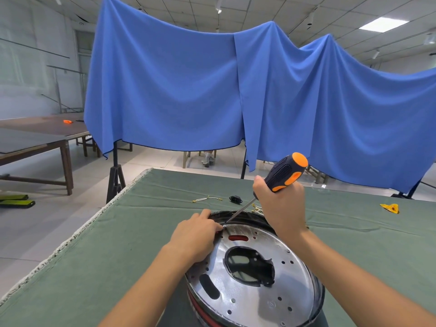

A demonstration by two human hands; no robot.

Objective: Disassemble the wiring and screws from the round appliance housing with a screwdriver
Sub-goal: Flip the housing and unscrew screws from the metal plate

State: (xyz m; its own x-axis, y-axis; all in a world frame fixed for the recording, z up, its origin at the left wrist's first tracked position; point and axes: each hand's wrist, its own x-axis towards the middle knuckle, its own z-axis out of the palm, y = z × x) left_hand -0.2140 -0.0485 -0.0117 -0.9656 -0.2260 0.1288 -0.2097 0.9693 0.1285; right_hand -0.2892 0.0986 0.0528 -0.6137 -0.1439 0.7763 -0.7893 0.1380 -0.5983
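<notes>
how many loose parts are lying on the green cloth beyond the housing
3 clearly: a wire lead, a black socket beside it, and a yellow piece far right. More wires are partly hidden behind the right hand.

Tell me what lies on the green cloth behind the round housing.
Behind the round housing lie a loose wire, a small black socket part and more wiring, which the right hand partly hides.
</notes>
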